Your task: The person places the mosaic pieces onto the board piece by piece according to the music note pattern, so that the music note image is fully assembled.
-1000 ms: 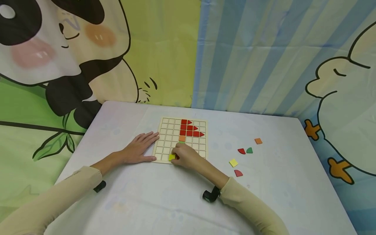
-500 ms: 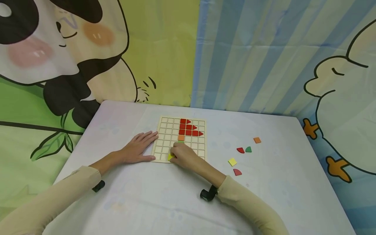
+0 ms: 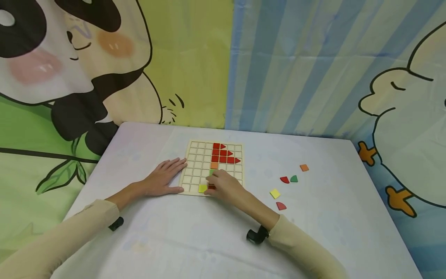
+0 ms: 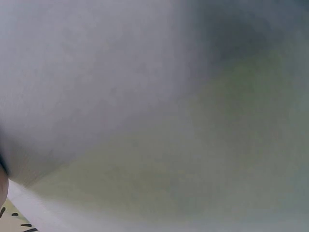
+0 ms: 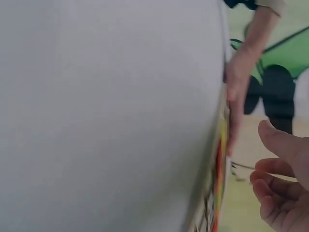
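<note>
A pale gridded wooden board (image 3: 196, 161) lies on the table. My left hand (image 3: 162, 179) rests flat with fingers extended against its left edge. Over the lower middle of the board is my right hand (image 3: 228, 186); in the right wrist view, its thumb and loosely bent fingers (image 5: 271, 193) are apart with nothing between them. Red tiles (image 3: 222, 159) fill three short rows at the top, each ending in a point. Below them sit an orange tile (image 3: 214, 165) and a partly hidden green one (image 3: 211, 171). A yellow square (image 3: 203, 188) and a dark red tile (image 3: 211, 186) lie near the bottom edge.
Loose pieces lie on the table to the right: an orange square (image 3: 304, 167), a green quarter-round (image 3: 294, 178), a yellow square tile (image 3: 275, 193) and two red quarter-rounds, one nearer (image 3: 281, 206). A printed curtain (image 3: 278, 69) hangs behind the white table (image 3: 174, 240).
My right hand has loosened and shifted slightly right, lifting its fingers off the bottom row and uncovering the dark red tile beside the yellow square. The left hand stays put.
</note>
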A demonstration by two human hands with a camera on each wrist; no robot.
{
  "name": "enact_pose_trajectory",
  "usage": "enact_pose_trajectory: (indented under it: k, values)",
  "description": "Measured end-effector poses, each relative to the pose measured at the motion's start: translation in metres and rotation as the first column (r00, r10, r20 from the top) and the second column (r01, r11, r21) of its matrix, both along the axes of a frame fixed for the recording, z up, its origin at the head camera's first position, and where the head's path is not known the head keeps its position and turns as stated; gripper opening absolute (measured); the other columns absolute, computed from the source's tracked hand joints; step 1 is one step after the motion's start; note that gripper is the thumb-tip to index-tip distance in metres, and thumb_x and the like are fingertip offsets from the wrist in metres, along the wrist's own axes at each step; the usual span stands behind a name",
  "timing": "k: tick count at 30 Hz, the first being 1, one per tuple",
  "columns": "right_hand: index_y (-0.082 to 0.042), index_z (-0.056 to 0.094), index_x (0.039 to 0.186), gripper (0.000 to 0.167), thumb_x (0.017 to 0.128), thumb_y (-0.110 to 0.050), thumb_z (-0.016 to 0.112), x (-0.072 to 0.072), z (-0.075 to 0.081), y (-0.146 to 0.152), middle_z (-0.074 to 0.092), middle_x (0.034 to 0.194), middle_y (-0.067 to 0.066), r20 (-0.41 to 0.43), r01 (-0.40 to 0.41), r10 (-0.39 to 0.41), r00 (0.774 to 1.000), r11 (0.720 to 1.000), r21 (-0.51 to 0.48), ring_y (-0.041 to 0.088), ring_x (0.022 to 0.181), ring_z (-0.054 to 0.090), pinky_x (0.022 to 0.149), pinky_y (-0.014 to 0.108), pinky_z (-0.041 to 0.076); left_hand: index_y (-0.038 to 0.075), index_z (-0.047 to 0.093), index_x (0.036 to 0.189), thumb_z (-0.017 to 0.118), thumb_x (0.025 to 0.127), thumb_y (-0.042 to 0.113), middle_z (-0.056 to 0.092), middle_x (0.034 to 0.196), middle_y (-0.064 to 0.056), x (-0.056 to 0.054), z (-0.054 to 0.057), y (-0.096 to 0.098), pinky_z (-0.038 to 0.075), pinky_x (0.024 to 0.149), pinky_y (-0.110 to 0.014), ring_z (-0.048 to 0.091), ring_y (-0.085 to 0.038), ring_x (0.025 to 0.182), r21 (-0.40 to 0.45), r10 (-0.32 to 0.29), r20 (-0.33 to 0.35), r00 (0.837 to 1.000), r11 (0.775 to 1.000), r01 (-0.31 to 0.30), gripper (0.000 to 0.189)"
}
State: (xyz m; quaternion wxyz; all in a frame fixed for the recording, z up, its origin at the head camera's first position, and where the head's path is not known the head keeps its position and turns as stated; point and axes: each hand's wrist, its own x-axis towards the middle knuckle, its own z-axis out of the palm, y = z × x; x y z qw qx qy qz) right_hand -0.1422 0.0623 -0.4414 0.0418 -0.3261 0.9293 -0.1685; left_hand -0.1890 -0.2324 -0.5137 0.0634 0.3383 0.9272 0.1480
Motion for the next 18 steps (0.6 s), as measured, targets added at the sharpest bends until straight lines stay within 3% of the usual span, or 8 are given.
enact_pose_trajectory:
  k: [6, 13, 18]
  values:
    - [-0.005, 0.07, 0.114, 0.04, 0.082, -0.028, 0.078, 0.007, 0.009, 0.074, 0.067, 0.101, 0.007, 0.019, 0.117, -0.116, 0.993, 0.99, -0.08, 0.017, 0.09, 0.06, 0.076, 0.03, 0.053, 0.021, 0.016, 0.157, 0.056, 0.086, 0.067, 0.013, 0.165, 0.0, 0.001, -0.001, 0.0, 0.011, 0.118, -0.055, 0.013, -0.029, 0.152, -0.007, 0.007, 0.005, 1.0, 1.0, -0.007, 0.093]
    - [-0.004, 0.07, 0.111, 0.034, 0.082, -0.022, 0.077, 0.01, -0.008, 0.159, 0.067, 0.099, 0.008, 0.041, 0.174, -0.169, 0.985, 0.972, -0.156, 0.021, 0.091, 0.063, 0.075, 0.033, 0.054, 0.021, 0.017, 0.157, 0.057, 0.086, 0.066, 0.014, 0.165, -0.002, 0.0, -0.003, -0.001, 0.012, 0.117, -0.056, 0.013, -0.03, 0.151, 0.01, 0.002, -0.004, 1.0, 1.0, -0.002, 0.093]
    - [-0.002, 0.07, 0.109, 0.033, 0.082, -0.019, 0.078, 0.019, -0.018, 0.19, 0.066, 0.098, 0.007, 0.025, 0.212, -0.211, 0.977, 0.967, -0.144, 0.022, 0.09, 0.063, 0.075, 0.035, 0.054, 0.018, 0.02, 0.156, 0.059, 0.085, 0.064, 0.018, 0.164, -0.005, 0.0, -0.003, 0.001, 0.014, 0.115, -0.058, 0.016, -0.033, 0.15, 0.03, -0.005, -0.022, 1.0, 1.0, 0.005, 0.093]
